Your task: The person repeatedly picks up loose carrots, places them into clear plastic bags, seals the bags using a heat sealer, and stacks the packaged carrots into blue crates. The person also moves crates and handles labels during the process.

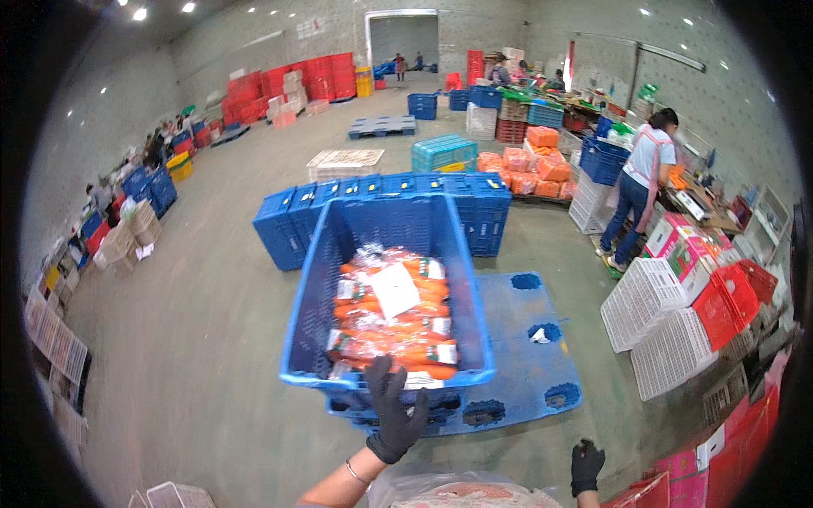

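My left hand (395, 409), in a black glove, is at the near rim of a blue plastic crate (387, 216), its fingers spread and fingertips over the nearest bags. Whether it touches the rim, I cannot tell. Inside the crate lie several clear plastic bags of carrots (425, 327) with white labels. A white sheet of paper (395, 290) rests on top of them. That crate sits on another blue crate (362, 409), by a blue plastic pallet (511, 362). Lower right, my black-gloved right hand (587, 468) hangs apart from the crate, fingers loosely bent, with nothing visible in it.
Beyond the crate stands a row of folded blue crates (286, 222). Bagged carrots (533, 168) are piled behind, right. A person in an apron (645, 171) works at a side table. White crates (645, 305) and a red crate (727, 305) lean on the right.
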### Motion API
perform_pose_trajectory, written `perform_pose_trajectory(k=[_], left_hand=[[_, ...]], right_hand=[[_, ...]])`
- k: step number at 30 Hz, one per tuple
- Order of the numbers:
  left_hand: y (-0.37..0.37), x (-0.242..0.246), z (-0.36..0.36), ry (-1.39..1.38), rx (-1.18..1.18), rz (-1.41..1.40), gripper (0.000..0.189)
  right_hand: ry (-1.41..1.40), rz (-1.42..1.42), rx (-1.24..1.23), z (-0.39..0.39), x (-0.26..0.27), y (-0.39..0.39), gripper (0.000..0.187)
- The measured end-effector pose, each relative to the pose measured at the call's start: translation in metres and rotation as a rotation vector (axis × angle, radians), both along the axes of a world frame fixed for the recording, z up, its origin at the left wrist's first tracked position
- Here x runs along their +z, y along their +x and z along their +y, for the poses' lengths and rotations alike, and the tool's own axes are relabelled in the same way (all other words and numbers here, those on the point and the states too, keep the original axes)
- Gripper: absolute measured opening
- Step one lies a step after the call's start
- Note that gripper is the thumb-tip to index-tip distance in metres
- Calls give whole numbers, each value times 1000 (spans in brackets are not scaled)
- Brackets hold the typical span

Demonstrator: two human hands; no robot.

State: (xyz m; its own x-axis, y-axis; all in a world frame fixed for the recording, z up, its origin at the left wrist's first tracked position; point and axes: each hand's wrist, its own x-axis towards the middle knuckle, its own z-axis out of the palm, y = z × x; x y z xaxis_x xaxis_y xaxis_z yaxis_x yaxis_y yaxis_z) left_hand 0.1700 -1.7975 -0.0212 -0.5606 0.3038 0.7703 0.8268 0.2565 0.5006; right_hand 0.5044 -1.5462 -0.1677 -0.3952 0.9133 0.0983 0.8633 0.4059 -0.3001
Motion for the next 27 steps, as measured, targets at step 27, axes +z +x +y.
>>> perform_pose_trajectory(k=[27], left_hand=[[21,24,293,29,535,98,25]], right_hand=[[-478,492,123,390,-46,88,67]])
